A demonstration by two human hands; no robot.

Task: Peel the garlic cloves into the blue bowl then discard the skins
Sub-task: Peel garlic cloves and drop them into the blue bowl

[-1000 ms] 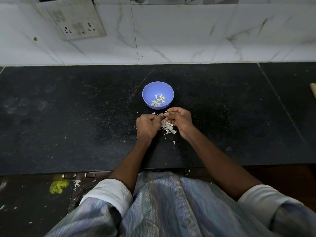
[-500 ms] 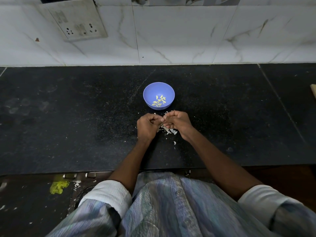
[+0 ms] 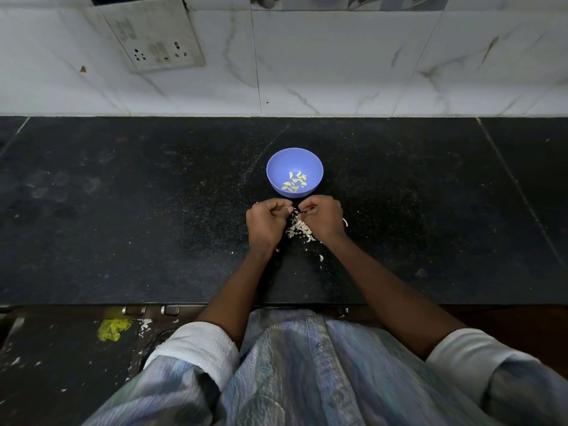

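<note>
A blue bowl [image 3: 294, 167] stands on the black counter [image 3: 153, 226] and holds several pale peeled garlic cloves [image 3: 295, 181]. Just in front of it, my left hand [image 3: 266, 224] and my right hand [image 3: 322, 219] are close together with fingers curled. Between their fingertips they pinch a small garlic clove [image 3: 290, 209], which is mostly hidden. Under and between the hands lies a pile of white garlic skins [image 3: 299, 230], with a few scraps scattered nearer the counter's front edge.
A white marble-tiled wall [image 3: 338, 72] with a switch and socket plate [image 3: 153, 38] rises behind the counter. The counter's front edge [image 3: 123, 303] runs just before my body. Below on the left lie a yellow scrap [image 3: 112, 329] and white flakes.
My hands have shifted slightly apart at the fingertips while staying in front of the bowl. The bowl and skin pile have not moved.
</note>
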